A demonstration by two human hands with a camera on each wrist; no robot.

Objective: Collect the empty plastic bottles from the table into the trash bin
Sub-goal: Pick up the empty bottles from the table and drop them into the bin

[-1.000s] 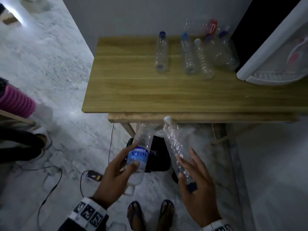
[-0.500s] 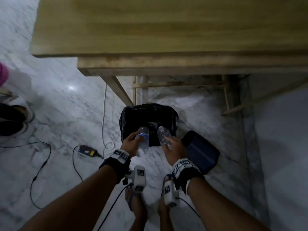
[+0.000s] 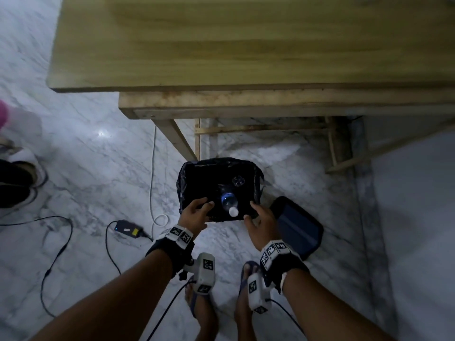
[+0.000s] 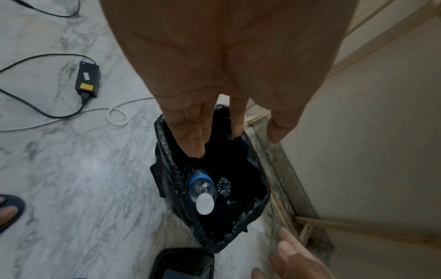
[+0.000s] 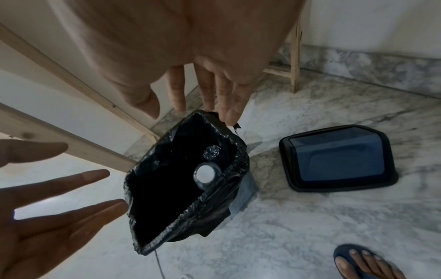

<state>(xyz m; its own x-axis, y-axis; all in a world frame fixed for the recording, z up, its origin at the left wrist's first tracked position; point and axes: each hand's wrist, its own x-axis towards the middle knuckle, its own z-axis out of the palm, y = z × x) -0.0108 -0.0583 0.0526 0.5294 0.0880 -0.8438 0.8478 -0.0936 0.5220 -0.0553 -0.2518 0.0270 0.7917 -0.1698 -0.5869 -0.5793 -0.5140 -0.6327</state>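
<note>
Bottles [image 3: 229, 201] lie in the bin [image 3: 256, 179], below spread fingers [image 3: 205, 206].

No readable text anywhere in my feeds.

From my station I can make out a blue band label [image 3: 227, 196] around the bottle [image 3: 229, 201] lying in the trash bin [image 3: 183, 179], but its print is too blurred to read in any view. The power adapter [image 4: 87, 78] on the floor carries a yellow sticker [image 4: 86, 86] and a small white one; I cannot read any characters on either. The wrist mounts [image 3: 179, 235] wear black-and-white square marker patterns, which are coded tags and not letters or numbers. I see no brand, number or sign that I can read.
</note>
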